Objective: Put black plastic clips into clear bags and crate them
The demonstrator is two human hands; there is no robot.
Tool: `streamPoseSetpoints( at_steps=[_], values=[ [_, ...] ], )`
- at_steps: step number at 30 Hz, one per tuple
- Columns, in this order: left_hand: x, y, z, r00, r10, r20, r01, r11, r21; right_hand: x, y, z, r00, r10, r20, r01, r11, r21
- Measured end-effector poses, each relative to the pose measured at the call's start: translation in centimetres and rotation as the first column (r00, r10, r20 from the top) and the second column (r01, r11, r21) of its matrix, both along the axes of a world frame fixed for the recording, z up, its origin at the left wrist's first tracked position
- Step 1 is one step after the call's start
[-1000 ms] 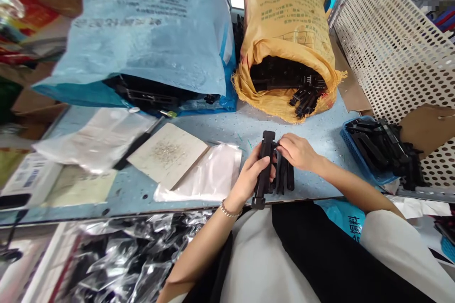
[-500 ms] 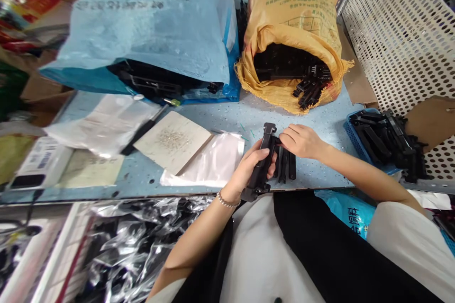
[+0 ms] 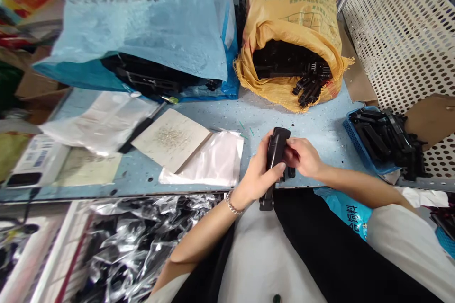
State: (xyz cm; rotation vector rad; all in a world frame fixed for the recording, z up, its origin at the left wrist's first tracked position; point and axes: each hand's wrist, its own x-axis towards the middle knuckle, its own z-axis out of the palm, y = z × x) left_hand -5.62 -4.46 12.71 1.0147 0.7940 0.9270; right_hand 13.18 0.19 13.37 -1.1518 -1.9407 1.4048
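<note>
My left hand [image 3: 259, 170] is wrapped round a long black plastic part [image 3: 276, 151], which stands tilted over the front edge of the bench, its wider end away from me. My right hand [image 3: 302, 155] is closed, its fingertips against the right side of the part near that far end. What those fingertips pinch is hidden behind the part. Some slim black pieces [image 3: 291, 172] lie on the bench just under my hands, mostly covered by them.
A yellow woven sack [image 3: 291, 9] and a blue bag [image 3: 149, 23], both holding black parts, stand at the back. Right is a blue basket [image 3: 350, 130] of black parts beside a perforated white panel [image 3: 408, 33]. Left lie a square board [image 3: 192, 144] with tiny pieces and white plastic bags [image 3: 220, 161].
The black part has turned in my left hand and moved slightly right, showing a different side. My right hand has shifted a little down and its fingers now sit closer against the part.
</note>
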Motion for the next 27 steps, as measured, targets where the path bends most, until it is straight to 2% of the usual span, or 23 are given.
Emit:
streamPoseSetpoints(
  at_steps=[2, 3, 5, 7, 8, 10, 12, 14, 15, 16, 18, 20, 22, 23, 25, 27],
  values=[
    [-0.1, 0.2, -0.2, 0.999, -0.002, 0.033, 0.003, 1.000, -0.011, -0.1, -0.5, 0.2, 1.000, 0.016, -0.007, -0.016, 0.996, -0.085],
    [-0.2, 0.4, -0.2, 0.997, -0.013, 0.073, 0.017, 0.999, -0.046, 0.0, -0.4, 0.5, 1.000, 0.015, 0.024, -0.014, 0.999, -0.052],
    [-0.4, 0.7, -0.1, 0.988, -0.031, 0.153, 0.050, 0.992, -0.119, 0.6, 0.2, 1.4, 0.987, -0.027, 0.157, -0.003, 0.982, 0.187],
    [-0.3, 0.8, 0.0, 0.979, -0.048, 0.196, 0.079, 0.985, -0.156, 1.2, 1.0, 2.1, 0.955, -0.086, 0.283, -0.048, 0.899, 0.436],
    [-0.2, 0.8, 0.1, 0.977, -0.059, 0.205, 0.093, 0.983, -0.161, 1.4, 1.4, 2.3, 0.942, -0.083, 0.324, -0.093, 0.865, 0.492],
    [0.2, 0.6, 0.1, 0.976, -0.071, 0.205, 0.106, 0.980, -0.166, 1.4, 1.7, 2.0, 0.942, -0.038, 0.333, -0.137, 0.862, 0.488],
    [0.5, 0.6, -0.1, 0.982, -0.043, 0.186, 0.077, 0.981, -0.176, 1.0, 1.5, 1.4, 0.968, -0.010, 0.252, -0.086, 0.926, 0.368],
    [0.4, 0.9, -0.3, 0.987, 0.038, 0.159, -0.006, 0.980, -0.201, 0.4, 0.8, 0.7, 0.988, -0.013, 0.156, -0.019, 0.979, 0.205],
    [0.3, 1.2, -0.4, 0.986, 0.091, 0.141, -0.058, 0.973, -0.221, 0.1, 0.3, 0.5, 0.990, -0.011, 0.138, -0.012, 0.987, 0.163],
    [0.0, 1.5, -0.4, 0.983, 0.141, 0.122, -0.108, 0.964, -0.243, -0.2, -0.3, 0.4, 0.989, 0.006, 0.149, -0.033, 0.983, 0.179],
    [-0.6, 2.2, -0.3, 0.975, 0.203, 0.094, -0.169, 0.943, -0.286, -0.7, -1.4, 0.3, 0.966, 0.068, 0.251, -0.155, 0.925, 0.348],
    [-1.1, 2.8, -0.2, 0.975, 0.205, 0.089, -0.166, 0.931, -0.324, -1.2, -2.5, 0.4, 0.912, 0.100, 0.398, -0.313, 0.795, 0.520],
    [-1.2, 2.9, -0.1, 0.979, 0.178, 0.095, -0.135, 0.927, -0.350, -1.7, -3.1, 0.1, 0.859, 0.119, 0.498, -0.432, 0.688, 0.582],
    [-1.0, 2.9, -0.2, 0.982, 0.160, 0.097, -0.115, 0.926, -0.361, -1.8, -3.3, -0.2, 0.841, 0.135, 0.523, -0.469, 0.664, 0.582],
    [-0.5, 2.5, -0.4, 0.988, 0.119, 0.101, -0.074, 0.926, -0.370, -1.9, -3.6, -1.1, 0.824, 0.191, 0.533, -0.509, 0.661, 0.551],
    [-0.1, 1.7, -0.9, 0.988, 0.119, 0.095, -0.081, 0.937, -0.339, -1.9, -4.0, -2.2, 0.837, 0.241, 0.491, -0.491, 0.727, 0.480]
  ],
)
